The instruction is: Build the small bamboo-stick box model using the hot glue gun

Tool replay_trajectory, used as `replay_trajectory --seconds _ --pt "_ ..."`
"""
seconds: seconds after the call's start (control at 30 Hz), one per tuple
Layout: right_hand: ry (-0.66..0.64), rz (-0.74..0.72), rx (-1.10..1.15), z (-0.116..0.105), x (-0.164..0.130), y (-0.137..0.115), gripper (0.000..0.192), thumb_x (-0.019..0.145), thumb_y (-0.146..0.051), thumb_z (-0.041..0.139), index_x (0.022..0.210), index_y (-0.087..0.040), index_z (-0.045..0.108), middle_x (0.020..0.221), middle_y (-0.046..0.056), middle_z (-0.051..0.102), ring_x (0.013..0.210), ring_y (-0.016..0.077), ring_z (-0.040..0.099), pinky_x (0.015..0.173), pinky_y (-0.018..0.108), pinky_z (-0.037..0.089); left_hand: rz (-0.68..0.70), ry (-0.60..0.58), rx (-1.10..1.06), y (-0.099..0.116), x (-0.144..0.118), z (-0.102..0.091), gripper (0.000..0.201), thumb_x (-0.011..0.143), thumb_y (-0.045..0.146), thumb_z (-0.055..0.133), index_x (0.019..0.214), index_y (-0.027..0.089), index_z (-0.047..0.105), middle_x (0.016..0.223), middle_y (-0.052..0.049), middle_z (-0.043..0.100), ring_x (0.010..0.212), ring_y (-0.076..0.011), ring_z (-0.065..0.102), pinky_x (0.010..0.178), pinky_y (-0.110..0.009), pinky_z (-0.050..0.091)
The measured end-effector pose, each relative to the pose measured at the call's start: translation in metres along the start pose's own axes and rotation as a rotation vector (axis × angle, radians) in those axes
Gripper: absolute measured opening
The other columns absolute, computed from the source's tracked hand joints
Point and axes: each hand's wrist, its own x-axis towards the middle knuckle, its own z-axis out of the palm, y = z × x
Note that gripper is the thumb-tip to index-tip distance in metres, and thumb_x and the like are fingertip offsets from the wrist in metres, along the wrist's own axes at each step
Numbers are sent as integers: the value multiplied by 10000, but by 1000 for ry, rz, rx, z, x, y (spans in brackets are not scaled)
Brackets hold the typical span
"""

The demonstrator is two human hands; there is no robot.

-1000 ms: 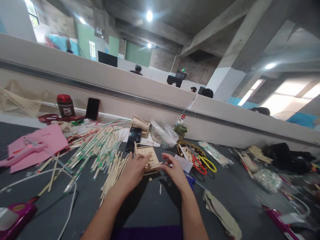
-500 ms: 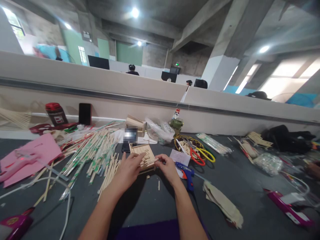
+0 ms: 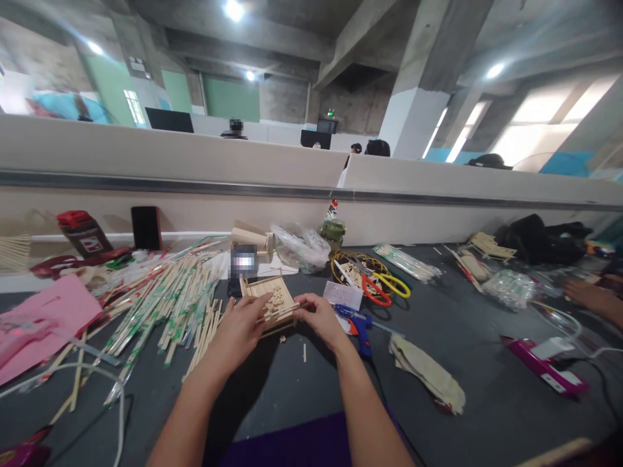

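2 hands, left hand (image 3: 242, 327) and right hand (image 3: 318, 316), clasp fingers on 1 stick tray (image 3: 267, 298).

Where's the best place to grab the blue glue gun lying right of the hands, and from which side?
Grip the blue glue gun by its handle, the end nearest the person, coming from above. It lies flat on the grey tabletop, and its nozzle end points toward the white note.
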Motion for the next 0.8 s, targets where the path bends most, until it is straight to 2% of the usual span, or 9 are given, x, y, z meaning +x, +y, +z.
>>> replay_trajectory --seconds 0.13,0.27,0.33,0.4,0.5,0.6,0.7,0.8 --pt "-2 16 -31 -1 0 -2 197 671 -270 690 839 -170 672 760 -10 637 652 126 537 637 246 414 -2 9 -5 1 1 0 522 837 91 518 1343 219 490 1120 -94 644 1067 -244 580 1055 -540 308" --pt "29 61 -74 -13 -7 -6 247 658 -281 710 866 -178 625 758 -32 614 580 100 491 556 216 375 0 22 2 -1 2 1 528 828 70 526 1338 206 494 1098 -94 645 1052 -235 576 1026 -499 351" --pt "57 64 -207 -19 -14 -14 155 699 -288 694 778 -181 616 695 -34 600 583 110 499 549 217 360 2 20 4 -2 2 2 532 830 77 533 1343 210 488 1076 -85 649 1061 -234 572 1022 -487 360" --pt "-12 73 -399 -19 -22 -23 142 754 -302 673 685 -188 622 623 -25 599 590 129 521 539 225 334 8 23 2 -3 2 3 539 830 82 541 1347 224 484 1071 -72 649 1069 -230 569 1028 -482 357" --pt "-132 58 -697 -6 -31 -35 147 775 -312 695 681 -204 661 646 3 660 637 163 586 550 245 314 7 15 -2 -2 3 3 543 830 75 540 1349 223 480 1060 -66 651 1074 -226 564 1040 -490 343" --pt "-202 21 -937 15 -36 -41 115 791 -327 702 822 -217 701 799 55 731 762 219 656 606 268 349 -4 13 -2 -2 3 4 545 833 63 527 1354 212 477 1069 -75 645 1080 -228 556 1042 -496 341" --pt "-239 4 -1070 29 -38 -44 172 824 -326 669 947 -207 695 898 103 745 814 249 681 652 289 389 -3 18 -1 -3 3 5 555 829 61 527 1357 219 476 1079 -75 640 1085 -229 553 1045 -497 339" --pt "-267 24 -1127 35 -39 -44 139 848 -273 628 948 -204 696 902 117 744 821 252 689 671 296 407 -5 16 8 -2 3 5 557 822 64 539 1350 233 488 1062 -70 648 1079 -229 556 1047 -497 336"
